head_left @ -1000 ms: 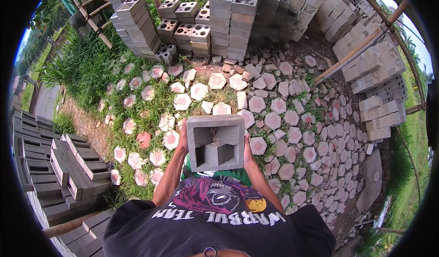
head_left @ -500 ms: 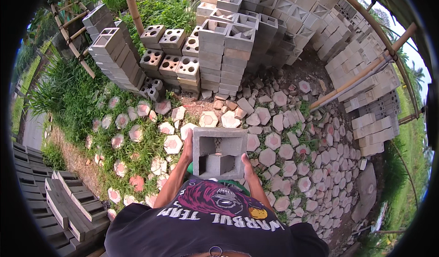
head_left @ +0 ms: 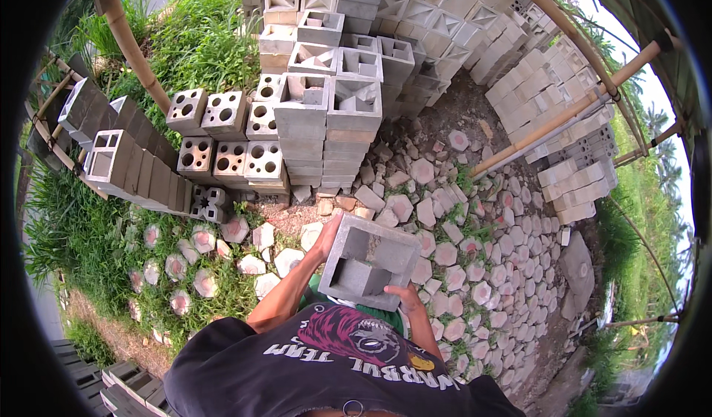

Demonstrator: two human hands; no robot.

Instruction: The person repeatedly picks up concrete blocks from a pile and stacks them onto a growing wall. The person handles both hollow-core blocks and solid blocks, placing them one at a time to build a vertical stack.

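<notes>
In front of my body I hold a square grey concrete vent block [head_left: 368, 278], tilted and turned, with its open face and inner partition up towards me. My left hand [head_left: 325, 239] grips its left side near the far corner, fingers along the outer wall. My right hand [head_left: 405, 297] holds the near right corner, thumb over the rim. Fingers under the block are hidden. Just beyond it stands a tall stack of similar hollow blocks [head_left: 302, 139], with blocks with round holes [head_left: 230, 161] piled to its left.
Hexagonal paving stones [head_left: 445, 254] cover the ground, with grass and broken pieces between. A slanting bamboo pole [head_left: 630, 68] crosses at the right, before more stacked blocks [head_left: 571, 187]. Another bamboo post [head_left: 130, 39] stands far left. Dark grey blocks [head_left: 122, 391] lie at lower left.
The block has turned clockwise and shifted slightly right in my hands. My right hand has moved to its near corner. The view has swung right, so the stacks now appear further left.
</notes>
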